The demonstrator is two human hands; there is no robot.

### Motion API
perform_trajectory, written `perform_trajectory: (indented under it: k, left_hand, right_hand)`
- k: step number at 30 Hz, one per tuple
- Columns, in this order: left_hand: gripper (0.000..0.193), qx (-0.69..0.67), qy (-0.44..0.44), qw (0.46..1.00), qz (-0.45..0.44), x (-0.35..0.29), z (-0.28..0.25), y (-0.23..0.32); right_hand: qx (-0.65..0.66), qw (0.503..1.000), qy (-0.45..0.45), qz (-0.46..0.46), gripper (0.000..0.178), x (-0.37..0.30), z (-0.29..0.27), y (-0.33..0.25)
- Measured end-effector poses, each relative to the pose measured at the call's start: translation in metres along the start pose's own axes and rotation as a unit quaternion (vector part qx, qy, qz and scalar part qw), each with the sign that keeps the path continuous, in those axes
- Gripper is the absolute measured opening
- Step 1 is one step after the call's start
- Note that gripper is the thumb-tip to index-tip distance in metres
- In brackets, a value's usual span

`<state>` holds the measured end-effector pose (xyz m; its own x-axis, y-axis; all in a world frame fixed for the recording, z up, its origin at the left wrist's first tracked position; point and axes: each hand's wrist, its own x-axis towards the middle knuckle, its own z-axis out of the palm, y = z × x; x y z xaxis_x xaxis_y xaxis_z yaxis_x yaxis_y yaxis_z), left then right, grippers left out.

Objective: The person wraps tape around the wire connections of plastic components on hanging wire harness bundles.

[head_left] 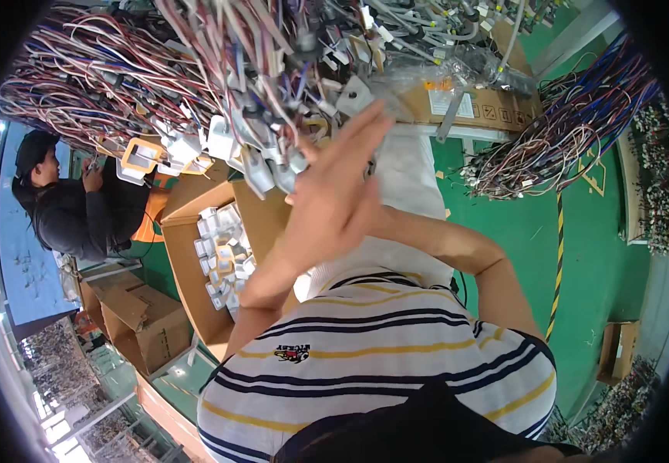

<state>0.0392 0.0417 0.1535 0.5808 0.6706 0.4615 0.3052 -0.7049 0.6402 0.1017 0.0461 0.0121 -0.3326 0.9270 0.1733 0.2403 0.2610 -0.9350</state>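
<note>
Striped shirt [380,339] close below me, wire bundles [111,69] ahead

Just past my chest, my left hand [330,189] crosses in front of my right hand [367,210], both blurred, near the edge of the heap. Left fingers stretch straight and close together, with nothing that I can see in them. Right fingers are mostly hidden, so I cannot tell whether they are spread or closed on something.

The bundles fill the upper left of my view, and white plastic housings [222,137] hang at their near ends, just beside my hands; one shows a yellow-orange frame [140,154]. I'd expect a single lead to be light and limp, a whole bundle heavier and keen to tangle (wires like these seem to knot themselves). The housings look hard, smooth and perhaps a little slippery; where wire meets plastic is likely the fragile spot. I'd hold a housing by its sides and let the leads trail, not tug on them.

To my left, below the housings, an open cardboard box [182,270] holds a loose jumble of white pieces [226,255], some rimmed in yellow-orange. Farther left stands a second brown box [161,336], whose contents I cannot make out. To my right, a carton [496,112] lies partly under clear plastic [419,77].
</note>
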Motion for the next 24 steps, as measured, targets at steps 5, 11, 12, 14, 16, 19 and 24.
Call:
perform_trajectory:
  k: [5, 11, 12, 14, 16, 19, 24]
  left_hand:
    - [0.034, 0.150, 0.083, 0.984, -0.039, 0.027, 0.016, -0.082]
    - [0.018, 0.095, 0.184, 0.977, -0.050, 0.005, 0.013, -0.112]
    - [0.017, 0.073, 0.189, 0.979, -0.035, 0.004, 0.013, -0.116]
    - [0.021, 0.090, 0.190, 0.977, -0.019, 0.003, 0.013, -0.120]
    - [0.024, 0.113, 0.216, 0.970, -0.001, 0.006, 0.019, -0.125]
    - [0.028, 0.143, 0.190, 0.967, -0.096, -0.008, 0.010, -0.120]
    - [0.054, -0.160, 0.175, 0.971, -0.016, -0.055, 0.023, -0.062]
  right_hand:
    - [-0.067, 0.976, 0.173, -0.115, 0.010, -0.022, -0.047, 0.024]
    - [-0.177, 0.948, 0.210, -0.158, 0.015, 0.030, -0.098, 0.040]
    - [-0.236, 0.929, 0.194, -0.211, 0.016, 0.043, -0.099, 0.041]
    - [-0.280, 0.956, 0.073, -0.047, 0.020, 0.048, -0.103, 0.040]
    - [-0.300, 0.953, 0.031, -0.040, 0.020, 0.052, -0.114, 0.041]
    - [-0.336, 0.941, -0.018, -0.039, 0.023, 0.043, -0.135, 0.036]
    - [-0.117, 0.981, -0.152, -0.018, 0.010, -0.031, -0.167, -0.028]
